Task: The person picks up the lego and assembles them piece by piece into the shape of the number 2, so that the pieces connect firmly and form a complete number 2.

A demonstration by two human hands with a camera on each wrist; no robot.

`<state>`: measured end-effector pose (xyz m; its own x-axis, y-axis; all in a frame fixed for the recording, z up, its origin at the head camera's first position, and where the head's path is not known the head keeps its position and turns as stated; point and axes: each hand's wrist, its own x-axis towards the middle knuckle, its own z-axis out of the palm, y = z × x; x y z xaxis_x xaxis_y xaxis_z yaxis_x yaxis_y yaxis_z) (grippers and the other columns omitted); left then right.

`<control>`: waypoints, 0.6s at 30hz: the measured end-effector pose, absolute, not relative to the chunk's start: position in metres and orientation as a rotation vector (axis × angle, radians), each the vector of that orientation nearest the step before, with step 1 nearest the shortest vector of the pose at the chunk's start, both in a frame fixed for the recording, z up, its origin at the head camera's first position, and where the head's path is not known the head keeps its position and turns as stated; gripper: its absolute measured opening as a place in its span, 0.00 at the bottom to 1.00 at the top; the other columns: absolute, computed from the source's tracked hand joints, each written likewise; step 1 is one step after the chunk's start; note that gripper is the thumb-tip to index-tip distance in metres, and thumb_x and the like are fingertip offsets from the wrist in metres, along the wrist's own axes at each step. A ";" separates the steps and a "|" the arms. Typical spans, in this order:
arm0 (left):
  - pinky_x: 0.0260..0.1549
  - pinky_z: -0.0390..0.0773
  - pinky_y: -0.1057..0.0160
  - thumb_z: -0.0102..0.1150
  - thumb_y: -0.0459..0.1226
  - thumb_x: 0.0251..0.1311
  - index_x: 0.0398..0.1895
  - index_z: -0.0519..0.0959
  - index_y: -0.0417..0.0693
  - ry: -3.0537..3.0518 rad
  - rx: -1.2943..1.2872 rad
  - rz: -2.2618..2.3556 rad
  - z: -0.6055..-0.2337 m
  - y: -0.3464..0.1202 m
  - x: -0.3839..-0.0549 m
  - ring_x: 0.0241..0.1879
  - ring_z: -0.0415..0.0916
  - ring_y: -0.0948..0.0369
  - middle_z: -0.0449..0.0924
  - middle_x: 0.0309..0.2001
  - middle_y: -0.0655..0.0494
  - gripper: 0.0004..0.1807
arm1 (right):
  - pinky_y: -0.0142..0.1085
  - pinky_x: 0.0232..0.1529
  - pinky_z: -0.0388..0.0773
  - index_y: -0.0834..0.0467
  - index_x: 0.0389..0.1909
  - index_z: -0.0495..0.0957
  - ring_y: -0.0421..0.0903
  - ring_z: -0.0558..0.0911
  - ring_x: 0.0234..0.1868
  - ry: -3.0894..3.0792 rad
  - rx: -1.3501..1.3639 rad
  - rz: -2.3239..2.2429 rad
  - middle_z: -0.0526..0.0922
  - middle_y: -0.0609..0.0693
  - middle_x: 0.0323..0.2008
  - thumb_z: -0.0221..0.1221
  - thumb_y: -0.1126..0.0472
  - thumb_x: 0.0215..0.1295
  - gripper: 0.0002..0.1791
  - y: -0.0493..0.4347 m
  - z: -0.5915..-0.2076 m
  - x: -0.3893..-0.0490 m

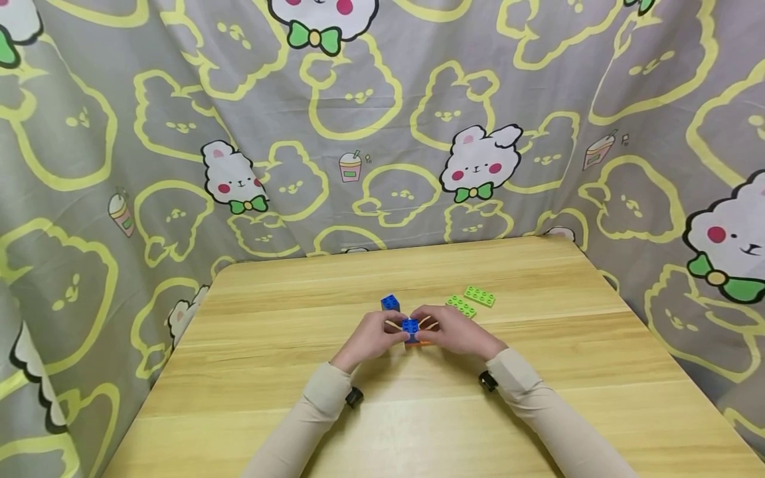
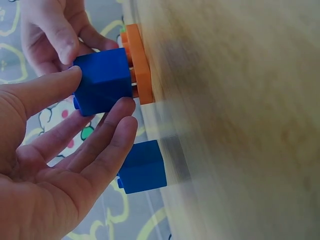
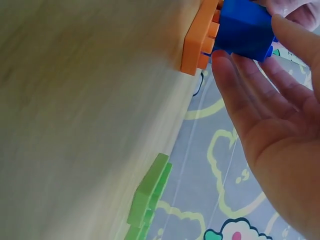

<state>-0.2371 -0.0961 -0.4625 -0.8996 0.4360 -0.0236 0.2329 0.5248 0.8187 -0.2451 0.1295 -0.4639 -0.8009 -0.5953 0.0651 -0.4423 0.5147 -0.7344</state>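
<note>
Both hands hold one blue toy brick [image 1: 410,326] between them, low over the middle of the table. My left hand [image 1: 375,336] pinches it from the left, thumb against its near side and fingers along its far side. From the right, my right hand [image 1: 457,331] grips the same brick with thumb and fingertips. Beneath it, a flat orange studded brick [image 2: 141,65] lies on the table. In the right wrist view the blue brick [image 3: 245,30] sits right at the orange studs, which extend past it on the side toward the right hand.
A second blue brick [image 1: 390,303] stands just beyond the left hand. Two flat light green bricks, a nearer one [image 1: 461,306] and a farther one [image 1: 480,296], lie beyond the right hand on the wooden table [image 1: 269,385]. A patterned curtain [image 1: 394,119] surrounds the table's back and sides.
</note>
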 end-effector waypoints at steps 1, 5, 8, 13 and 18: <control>0.43 0.86 0.59 0.66 0.38 0.68 0.58 0.82 0.41 2.536 0.565 1.312 -0.463 -0.096 -0.237 0.48 0.86 0.52 0.84 0.55 0.45 0.18 | 0.41 0.54 0.84 0.58 0.60 0.79 0.50 0.86 0.53 2.554 -0.884 -1.161 0.84 0.55 0.57 0.63 0.59 0.73 0.19 0.130 -0.464 -0.245; 0.45 0.86 0.57 0.66 0.39 0.68 0.59 0.82 0.42 2.523 0.564 1.299 -0.462 -0.099 -0.237 0.50 0.86 0.50 0.83 0.57 0.45 0.19 | 0.41 0.53 0.84 0.59 0.60 0.80 0.49 0.86 0.52 2.549 -0.889 -1.161 0.85 0.55 0.56 0.62 0.58 0.73 0.19 0.130 -0.466 -0.246; 0.46 0.86 0.56 0.65 0.40 0.69 0.59 0.81 0.42 2.514 0.569 1.285 -0.463 -0.100 -0.237 0.50 0.86 0.50 0.83 0.57 0.45 0.19 | 0.41 0.53 0.84 0.59 0.60 0.80 0.47 0.86 0.52 2.557 -0.900 -1.147 0.85 0.54 0.55 0.62 0.57 0.73 0.19 0.130 -0.467 -0.246; 0.49 0.85 0.55 0.64 0.41 0.69 0.60 0.81 0.42 2.515 0.585 1.268 -0.463 -0.101 -0.237 0.51 0.85 0.50 0.84 0.55 0.46 0.19 | 0.41 0.53 0.84 0.59 0.60 0.80 0.46 0.86 0.51 2.566 -0.911 -1.138 0.86 0.53 0.53 0.63 0.57 0.73 0.19 0.131 -0.468 -0.247; 0.49 0.85 0.54 0.64 0.40 0.69 0.59 0.81 0.42 2.515 0.586 1.274 -0.463 -0.100 -0.238 0.51 0.85 0.50 0.85 0.54 0.45 0.19 | 0.42 0.54 0.83 0.58 0.59 0.81 0.46 0.86 0.52 2.571 -0.913 -1.138 0.86 0.52 0.53 0.62 0.56 0.73 0.18 0.132 -0.468 -0.247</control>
<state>-0.2375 -0.1002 -0.4627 -0.8846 0.4638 -0.0490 0.2348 0.5337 0.8124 -0.2473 0.1315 -0.4683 -0.7937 -0.6037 0.0753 -0.4618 0.5172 -0.7206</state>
